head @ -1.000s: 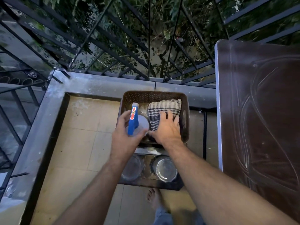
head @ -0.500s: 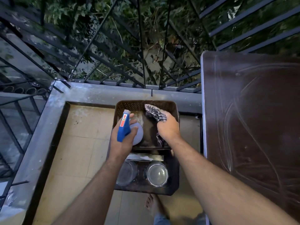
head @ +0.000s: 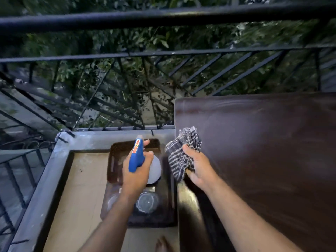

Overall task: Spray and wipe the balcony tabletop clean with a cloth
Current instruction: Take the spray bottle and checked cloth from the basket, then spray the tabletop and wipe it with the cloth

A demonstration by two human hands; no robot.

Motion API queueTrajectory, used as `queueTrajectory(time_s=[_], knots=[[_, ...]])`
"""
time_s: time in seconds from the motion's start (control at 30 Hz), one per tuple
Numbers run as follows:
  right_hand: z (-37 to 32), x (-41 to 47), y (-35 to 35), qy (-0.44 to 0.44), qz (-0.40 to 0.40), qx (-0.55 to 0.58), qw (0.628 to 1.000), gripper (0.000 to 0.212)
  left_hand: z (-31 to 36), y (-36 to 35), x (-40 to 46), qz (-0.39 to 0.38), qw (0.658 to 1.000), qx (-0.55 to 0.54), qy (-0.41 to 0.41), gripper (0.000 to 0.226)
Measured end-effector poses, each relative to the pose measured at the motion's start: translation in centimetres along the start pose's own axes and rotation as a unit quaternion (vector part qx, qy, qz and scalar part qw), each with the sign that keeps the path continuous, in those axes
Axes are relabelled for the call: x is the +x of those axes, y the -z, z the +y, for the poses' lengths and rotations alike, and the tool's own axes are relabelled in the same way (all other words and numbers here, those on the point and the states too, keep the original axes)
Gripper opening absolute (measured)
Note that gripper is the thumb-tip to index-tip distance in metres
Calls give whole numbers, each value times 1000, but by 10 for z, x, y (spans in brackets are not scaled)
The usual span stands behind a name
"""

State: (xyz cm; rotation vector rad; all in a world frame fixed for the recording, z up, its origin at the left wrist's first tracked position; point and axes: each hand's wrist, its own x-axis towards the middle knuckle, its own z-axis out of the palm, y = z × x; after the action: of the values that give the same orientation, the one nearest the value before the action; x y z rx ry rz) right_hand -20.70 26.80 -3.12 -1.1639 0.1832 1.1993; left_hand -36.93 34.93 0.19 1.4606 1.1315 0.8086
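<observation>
**Cloth lifted clear of the basket, bottle raised**

Since half a second ago the right hand (head: 197,166) has carried the cloth (head: 183,153) out of the basket (head: 116,160) and over to the left edge of the table (head: 263,151). Its fingers are curled tight around the bunched, checked cloth, which hangs crumpled from the fist, partly over the table edge and partly over the gap beside the basket. The left hand (head: 138,171) has risen too; it is closed around the neck of the bottle (head: 136,155), with the blue trigger head upright and a fingertip showing past the nozzle. The bottle's pale body sits under the palm, above the basket. Below the basket, two round lids (head: 147,202) lie side by side in a dark tray, the left one partly hidden by the forearm. The dark brown table fills the right side, its surface blurred. A black railing (head: 163,17) crosses the top, with foliage behind it. A bare foot (head: 162,244) shows on the tiled floor (head: 78,197).
</observation>
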Motion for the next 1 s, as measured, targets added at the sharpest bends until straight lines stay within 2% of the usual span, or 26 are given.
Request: queueTrajectory(time_s=[0.17, 0.33, 0.47, 0.57, 0.67, 0.7, 0.8, 1.0], knots=[[-52, -29, 83, 7, 24, 27, 999, 36, 34, -69, -33, -36, 999, -19, -12, 26], [-101, -39, 176, 17, 63, 56, 996, 50, 54, -153, -64, -79, 996, -16, -24, 33], [-131, -42, 238, -1, 7, 67, 998, 37, 58, -213, -88, -87, 996, -9, -16, 36], [-141, -44, 264, -3, 18, 11, 1000, 34, 56, -241, -100, -99, 995, 5, -19, 37], [-145, -41, 284, 6, 84, -32, 996, 54, 53, -258, -108, -116, 993, 18, -13, 34], [-145, -40, 290, 14, 99, -31, 995, 53, 51, -262, -109, -123, 992, 22, -8, 34], [-149, -43, 300, 28, 122, -12, 992, 31, 47, -270, -110, -152, 988, 33, 11, 32], [-158, -41, 313, 53, 152, 43, 986, 29, 46, -287, -104, -177, 984, 34, 21, 31]])
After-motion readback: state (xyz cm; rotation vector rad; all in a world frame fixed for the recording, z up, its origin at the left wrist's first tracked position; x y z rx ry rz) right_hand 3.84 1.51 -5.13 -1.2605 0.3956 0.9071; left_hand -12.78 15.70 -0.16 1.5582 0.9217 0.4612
